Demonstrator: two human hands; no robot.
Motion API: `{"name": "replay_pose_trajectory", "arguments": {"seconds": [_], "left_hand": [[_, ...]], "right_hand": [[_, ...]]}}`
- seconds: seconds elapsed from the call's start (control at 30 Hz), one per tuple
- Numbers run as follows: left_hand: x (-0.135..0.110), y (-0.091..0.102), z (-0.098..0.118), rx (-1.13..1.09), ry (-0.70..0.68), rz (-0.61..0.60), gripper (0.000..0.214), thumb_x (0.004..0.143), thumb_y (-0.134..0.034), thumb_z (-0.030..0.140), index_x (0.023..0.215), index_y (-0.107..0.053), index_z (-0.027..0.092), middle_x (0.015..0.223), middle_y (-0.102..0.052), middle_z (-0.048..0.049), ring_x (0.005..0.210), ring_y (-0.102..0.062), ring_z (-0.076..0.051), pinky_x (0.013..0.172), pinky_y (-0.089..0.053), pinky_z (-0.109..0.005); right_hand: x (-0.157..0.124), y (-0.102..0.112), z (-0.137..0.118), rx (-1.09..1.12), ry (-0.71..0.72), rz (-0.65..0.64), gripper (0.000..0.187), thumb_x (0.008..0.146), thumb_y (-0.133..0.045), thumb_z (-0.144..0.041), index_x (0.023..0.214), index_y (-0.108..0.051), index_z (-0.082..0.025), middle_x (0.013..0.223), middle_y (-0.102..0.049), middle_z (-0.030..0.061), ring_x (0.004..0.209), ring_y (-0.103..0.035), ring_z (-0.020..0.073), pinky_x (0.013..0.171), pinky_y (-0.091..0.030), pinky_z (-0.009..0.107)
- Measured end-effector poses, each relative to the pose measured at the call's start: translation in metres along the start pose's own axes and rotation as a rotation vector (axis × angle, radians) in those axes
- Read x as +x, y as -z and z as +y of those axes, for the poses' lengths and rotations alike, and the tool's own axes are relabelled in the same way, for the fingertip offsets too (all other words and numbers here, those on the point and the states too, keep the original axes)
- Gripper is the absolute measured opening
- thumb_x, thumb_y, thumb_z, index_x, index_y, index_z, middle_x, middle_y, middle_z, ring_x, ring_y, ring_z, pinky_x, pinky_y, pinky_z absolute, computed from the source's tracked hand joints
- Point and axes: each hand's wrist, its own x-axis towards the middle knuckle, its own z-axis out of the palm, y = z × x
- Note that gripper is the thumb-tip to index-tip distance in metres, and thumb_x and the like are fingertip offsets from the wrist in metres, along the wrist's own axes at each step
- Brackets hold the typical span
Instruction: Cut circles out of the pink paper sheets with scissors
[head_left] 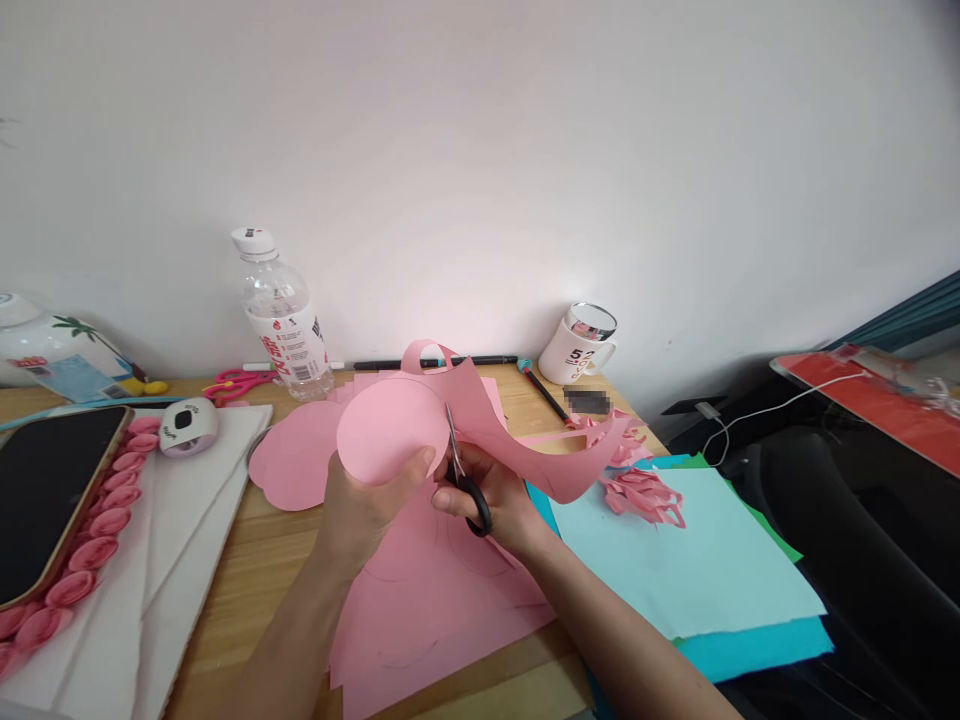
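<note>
My left hand [375,505] grips a round piece of pink paper [390,425], its thumb flat on the front. Black-handled scissors [474,500] are in my right hand [491,490], blades pointing up at the disc's right edge. From there a curved pink offcut [517,430] trails to the right, with a loop rising behind the disc. Below both hands lies a stack of pink sheets [442,620] with faint circles drawn on the top one. Cut pink rounds [296,460] overlap on the table left of my left hand.
A plastic bottle [289,330] and a white mug [574,345] stand by the wall. Pink scraps [645,497] lie on pale blue paper [690,570] at right. Leftward are a phone [56,490], rolled pink paper pieces [94,553], a small white device [187,428] and pink scissors [238,382].
</note>
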Motion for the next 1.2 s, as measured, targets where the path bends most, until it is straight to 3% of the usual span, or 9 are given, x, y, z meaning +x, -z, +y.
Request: {"name": "replay_pose_trajectory", "arguments": {"seconds": [0.43, 0.63, 0.77, 0.83, 1.0, 1.2], "left_hand": [[0.002, 0.0, 0.001, -0.077, 0.023, 0.014, 0.048, 0.055, -0.079, 0.02, 0.102, -0.066, 0.016, 0.094, -0.072, -0.0068, 0.096, -0.064, -0.026, 0.07, -0.055, -0.03], [0.001, -0.004, -0.001, -0.057, 0.002, 0.098, 0.024, 0.064, -0.074, 0.03, 0.081, -0.067, 0.014, 0.077, -0.07, -0.0051, 0.078, -0.065, -0.022, 0.063, -0.053, -0.03], [-0.003, -0.009, 0.004, -0.031, -0.059, 0.06, 0.017, 0.064, -0.074, 0.029, 0.067, -0.061, 0.018, 0.06, -0.06, 0.0019, 0.061, -0.06, -0.016, 0.06, -0.052, -0.03], [-0.005, -0.012, 0.006, -0.03, -0.053, 0.056, 0.019, 0.064, -0.074, 0.03, 0.069, -0.06, 0.018, 0.063, -0.06, 0.0015, 0.063, -0.06, -0.017, 0.062, -0.053, -0.031], [-0.008, -0.015, 0.005, -0.079, -0.011, 0.034, 0.039, 0.062, -0.077, 0.032, 0.096, -0.064, 0.016, 0.094, -0.067, -0.0068, 0.088, -0.064, -0.025, 0.076, -0.056, -0.039], [-0.009, -0.014, 0.006, -0.059, 0.006, 0.024, 0.039, 0.062, -0.077, 0.033, 0.094, -0.065, 0.015, 0.093, -0.068, -0.0079, 0.089, -0.064, -0.027, 0.079, -0.055, -0.042]], "right_hand": [[0.0, -0.002, -0.007, -0.019, -0.017, -0.011, 0.036, 0.068, -0.075, -0.046, 0.066, -0.052, -0.019, 0.057, -0.044, -0.0047, 0.052, -0.038, 0.0103, 0.049, -0.03, 0.025], [-0.002, -0.006, -0.009, -0.037, -0.023, -0.022, 0.034, 0.071, -0.072, -0.047, 0.065, -0.053, -0.02, 0.056, -0.044, -0.0039, 0.052, -0.039, 0.0114, 0.049, -0.03, 0.026], [-0.003, -0.01, -0.009, 0.0, -0.074, 0.001, 0.034, 0.065, -0.077, -0.046, 0.07, -0.054, -0.021, 0.061, -0.047, -0.0036, 0.054, -0.041, 0.0122, 0.05, -0.033, 0.026], [-0.003, -0.01, -0.006, 0.021, -0.05, 0.024, 0.034, 0.063, -0.079, -0.042, 0.076, -0.056, -0.022, 0.066, -0.048, -0.0032, 0.058, -0.044, 0.0127, 0.053, -0.037, 0.026], [-0.001, -0.007, 0.003, 0.035, 0.001, 0.015, 0.041, 0.066, -0.079, -0.038, 0.097, -0.056, -0.025, 0.084, -0.053, -0.0005, 0.069, -0.049, 0.0144, 0.062, -0.042, 0.027], [-0.003, -0.005, 0.006, -0.032, -0.048, 0.041, 0.048, 0.065, -0.078, -0.044, 0.101, -0.052, -0.025, 0.083, -0.054, -0.0003, 0.068, -0.05, 0.0146, 0.06, -0.043, 0.027]]}}
